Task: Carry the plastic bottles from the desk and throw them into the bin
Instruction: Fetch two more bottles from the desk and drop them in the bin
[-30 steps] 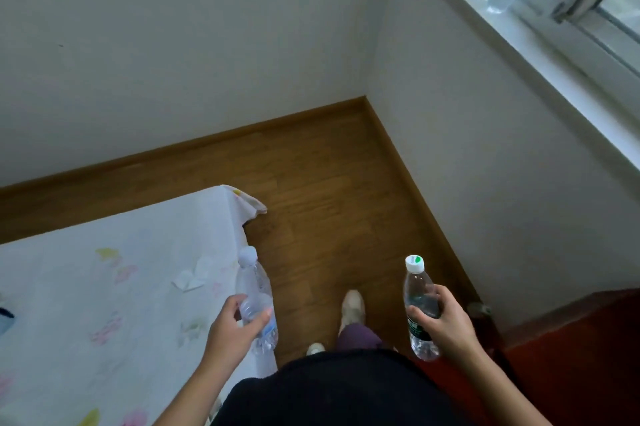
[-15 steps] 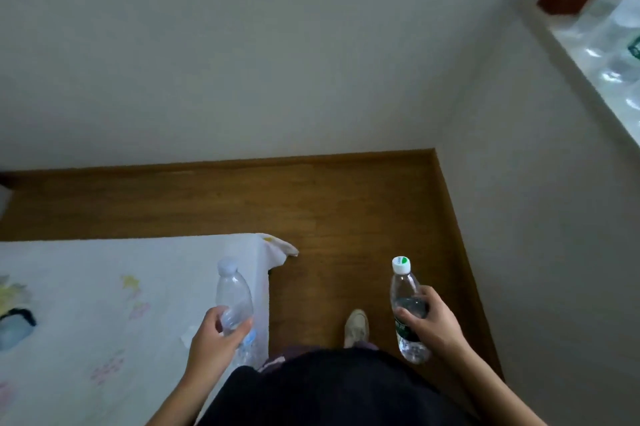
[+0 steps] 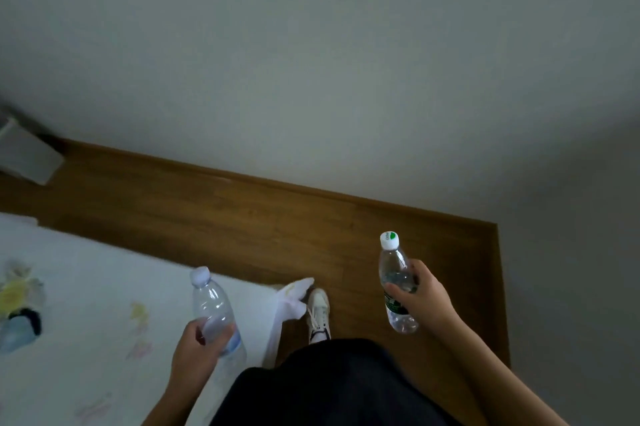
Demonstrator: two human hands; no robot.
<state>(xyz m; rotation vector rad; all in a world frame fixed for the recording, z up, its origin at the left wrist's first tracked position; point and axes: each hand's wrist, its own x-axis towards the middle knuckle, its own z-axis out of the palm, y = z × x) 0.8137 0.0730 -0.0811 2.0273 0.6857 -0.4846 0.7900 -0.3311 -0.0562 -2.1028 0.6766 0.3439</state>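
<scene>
At the far left edge of the frame a pale grey object (image 3: pixel 26 155) sits blurred on the wood floor (image 3: pixel 242 218) against the wall (image 3: pixel 311 62); what it is cannot be told. Below it, the lower left is filled by a desk under a white patterned cloth (image 3: pixel 86 287). Over the cloth's right side, the left hand (image 3: pixel 197 349) is wrapped around the lower half of a clear bottle (image 3: pixel 214 308) with a pale cap, held upright. Right of the cloth's corner, one white shoe (image 3: pixel 318 311) stands on the floor. At lower right, the right hand (image 3: pixel 422 301) grips a second bottle (image 3: pixel 394 273), white-capped with a green label, upright above the floor.
</scene>
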